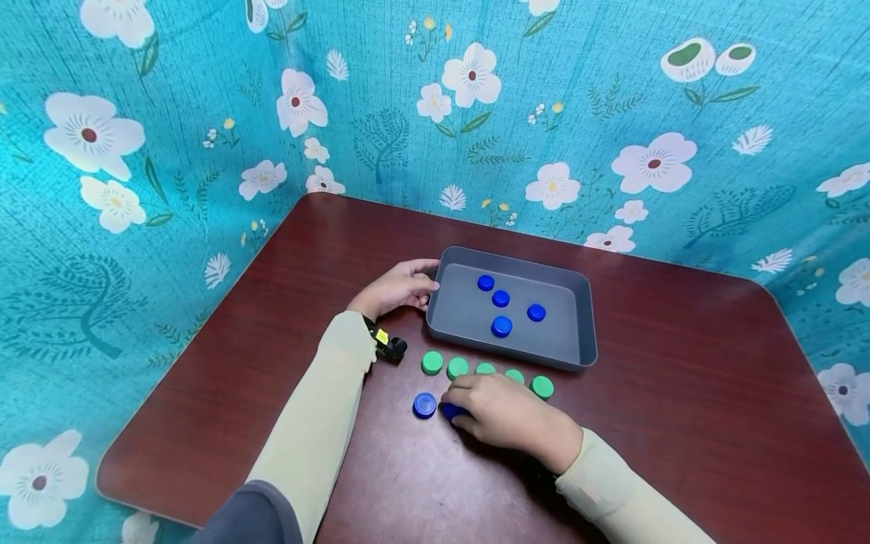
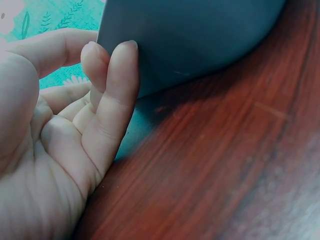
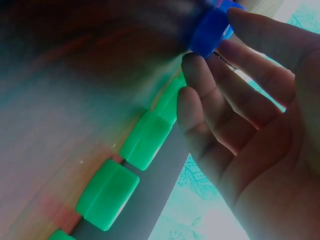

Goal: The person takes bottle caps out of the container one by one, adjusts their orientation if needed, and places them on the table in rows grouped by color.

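Note:
My left hand (image 1: pixel 397 289) holds the left wall of a grey rectangular tray (image 1: pixel 510 349). In the left wrist view, fingertips bear on the outside of the tray wall (image 2: pixel 190 40). Several blue bottle caps (image 1: pixel 501 326) lie scattered inside the tray. My right hand (image 1: pixel 510 414) pinches another blue bottle cap (image 3: pixel 209 32) at the table surface, thumb against fingers. Just left of that hand lies one more blue bottle cap (image 1: pixel 424 405). Between the tray and the right hand runs a row of several green bottle caps (image 1: pixel 432 363), partly covered by the hand.
The brown wooden table (image 1: pixel 686 378) has rounded corners. A turquoise flowered cloth (image 1: pixel 381 91) hangs behind and beside it. A black strap device (image 1: pixel 390 346) sits on the left wrist, close to the leftmost green cap.

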A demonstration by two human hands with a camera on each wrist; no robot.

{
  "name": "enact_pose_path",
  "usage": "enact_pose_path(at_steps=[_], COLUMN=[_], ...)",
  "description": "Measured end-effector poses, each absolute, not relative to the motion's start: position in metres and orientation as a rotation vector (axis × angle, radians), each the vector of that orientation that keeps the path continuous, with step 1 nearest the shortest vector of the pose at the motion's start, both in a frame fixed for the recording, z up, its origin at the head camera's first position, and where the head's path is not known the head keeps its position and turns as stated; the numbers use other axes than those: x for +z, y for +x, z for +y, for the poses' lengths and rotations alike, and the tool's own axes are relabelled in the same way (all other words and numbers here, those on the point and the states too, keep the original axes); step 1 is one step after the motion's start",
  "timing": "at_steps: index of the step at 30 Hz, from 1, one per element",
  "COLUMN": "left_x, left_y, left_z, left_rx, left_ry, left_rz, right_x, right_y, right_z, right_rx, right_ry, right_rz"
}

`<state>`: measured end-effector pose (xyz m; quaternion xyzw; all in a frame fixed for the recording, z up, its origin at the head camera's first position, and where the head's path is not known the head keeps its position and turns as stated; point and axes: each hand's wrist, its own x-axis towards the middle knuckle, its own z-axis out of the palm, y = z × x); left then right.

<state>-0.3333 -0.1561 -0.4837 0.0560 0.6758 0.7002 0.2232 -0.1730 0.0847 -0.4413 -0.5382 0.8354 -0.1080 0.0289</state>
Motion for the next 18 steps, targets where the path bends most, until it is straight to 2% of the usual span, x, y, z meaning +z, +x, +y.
enact_pose_path(at_steps=[18], left_x=[-0.4838], left_y=[-0.3323], left_z=[-0.1544], left_rx=[1.933], left_ry=[0.137], left_rz=[1.886], right_x=[-0.4412], right_y=[-0.1704], right_z=[0.0850], right_rx=[-0.308], right_ry=[-1.683], right_rz=[2.586])
